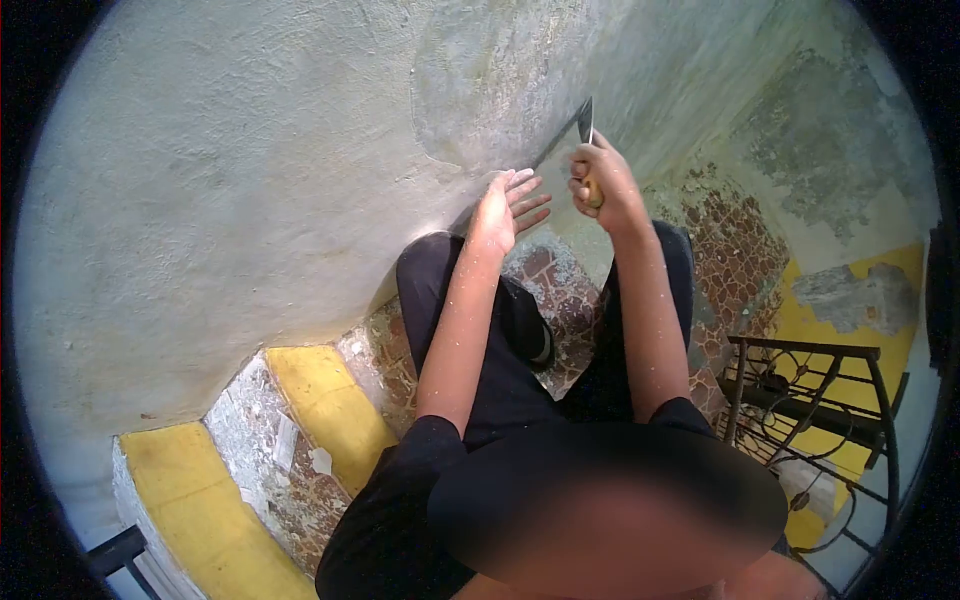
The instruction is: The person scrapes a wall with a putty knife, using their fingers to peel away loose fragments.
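My right hand (612, 185) is wrapped around the yellowish handle of a scraper (586, 122), its metal blade pointing up toward the wall (270, 190). Behind the blade the plaster shows a rough, worn patch (495, 95) with a dark edge along the corner. My left hand (494, 212) is open, fingers spread, close to the wall just left of the scraper. It holds nothing. Pale specks dot both forearms. Below the hands, between my bent knees, whitish flakes (540, 262) lie over the reddish mosaic floor.
Steps with yellow edges (325, 400) descend at the lower left, with loose pale chips (286, 442) on one tread. A black metal railing (805, 350) stands at the lower right. Beyond it, a yellow wall band (905, 275) has a grey patch.
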The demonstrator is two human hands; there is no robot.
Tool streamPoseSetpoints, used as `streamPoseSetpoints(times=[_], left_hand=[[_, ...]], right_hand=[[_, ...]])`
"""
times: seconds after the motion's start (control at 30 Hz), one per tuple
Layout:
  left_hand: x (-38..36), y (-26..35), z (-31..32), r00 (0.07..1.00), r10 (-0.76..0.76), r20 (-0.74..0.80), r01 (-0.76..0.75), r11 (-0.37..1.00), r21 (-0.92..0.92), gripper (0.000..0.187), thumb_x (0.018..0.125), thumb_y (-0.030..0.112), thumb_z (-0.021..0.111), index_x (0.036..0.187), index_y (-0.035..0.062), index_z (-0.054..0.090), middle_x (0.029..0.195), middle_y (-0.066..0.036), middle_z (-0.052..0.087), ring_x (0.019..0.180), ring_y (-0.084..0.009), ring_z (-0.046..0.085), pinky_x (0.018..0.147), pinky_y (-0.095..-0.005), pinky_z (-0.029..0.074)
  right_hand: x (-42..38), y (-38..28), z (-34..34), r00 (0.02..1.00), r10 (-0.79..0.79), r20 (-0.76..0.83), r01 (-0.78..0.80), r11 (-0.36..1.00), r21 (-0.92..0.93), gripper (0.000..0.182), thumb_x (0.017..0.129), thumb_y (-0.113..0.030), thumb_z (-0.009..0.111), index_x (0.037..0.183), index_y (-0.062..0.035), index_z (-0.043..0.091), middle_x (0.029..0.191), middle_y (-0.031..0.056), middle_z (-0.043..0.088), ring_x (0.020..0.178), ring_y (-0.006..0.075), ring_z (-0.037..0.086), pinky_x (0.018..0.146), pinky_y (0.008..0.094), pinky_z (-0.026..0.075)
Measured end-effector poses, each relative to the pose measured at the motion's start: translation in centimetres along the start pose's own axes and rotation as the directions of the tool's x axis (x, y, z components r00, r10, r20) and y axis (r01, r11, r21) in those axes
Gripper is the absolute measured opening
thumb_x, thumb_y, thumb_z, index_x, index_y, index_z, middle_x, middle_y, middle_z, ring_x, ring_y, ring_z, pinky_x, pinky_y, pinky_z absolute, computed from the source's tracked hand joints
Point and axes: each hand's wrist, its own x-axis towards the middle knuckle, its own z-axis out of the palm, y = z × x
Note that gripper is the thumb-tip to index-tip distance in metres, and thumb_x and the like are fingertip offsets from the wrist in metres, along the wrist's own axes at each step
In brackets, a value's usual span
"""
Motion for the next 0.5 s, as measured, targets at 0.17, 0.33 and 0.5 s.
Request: streamPoseSetpoints(times=[0.17, 0.33, 0.5], left_hand=[[0.4, -0.5, 0.4, 0.999, 0.036, -0.019, -0.035, 0.998, 0.049, 0.051, 0.104, 0.035, 0.047, 0.139, -0.0012, 0.050, 0.140, -0.020, 0.057, 0.117, -0.0349, 0.063, 0.098, -0.0487, 0.053], [0.3, -1.1, 1.4, 0.996, 0.058, -0.068, -0.044, 0.981, 0.191, 0.045, 0.103, 0.034, 0.050, 0.134, 0.0017, 0.056, 0.134, -0.018, 0.062, 0.112, -0.0337, 0.066, 0.094, -0.0475, 0.055], [0.6, -3.1, 1.2, 0.955, 0.281, 0.099, -0.209, 0.394, 0.895, 0.039, 0.099, 0.030, 0.056, 0.126, 0.0026, 0.060, 0.121, -0.020, 0.068, 0.101, -0.0365, 0.069, 0.088, -0.0470, 0.056]], right_hand=[[-0.9, -1.4, -3.9, 0.999, 0.016, -0.030, -0.014, 0.997, 0.074, 0.024, 0.096, -0.005, 0.046, 0.120, -0.0036, 0.047, 0.078, 0.0041, 0.051, 0.055, 0.0095, 0.039, 0.044, 0.0268, 0.032], [-1.5, -1.4, -5.1, 0.994, -0.029, -0.106, 0.010, 0.986, -0.168, 0.043, 0.099, -0.009, 0.051, 0.138, 0.0064, 0.041, 0.089, 0.0097, 0.060, 0.059, 0.0110, 0.041, 0.047, 0.0274, 0.038], [-2.3, -1.0, -4.1, 0.976, -0.126, -0.177, -0.038, 0.704, -0.709, 0.064, 0.101, -0.014, 0.054, 0.154, 0.0097, 0.027, 0.098, 0.0160, 0.072, 0.059, 0.0122, 0.050, 0.050, 0.0284, 0.044]])
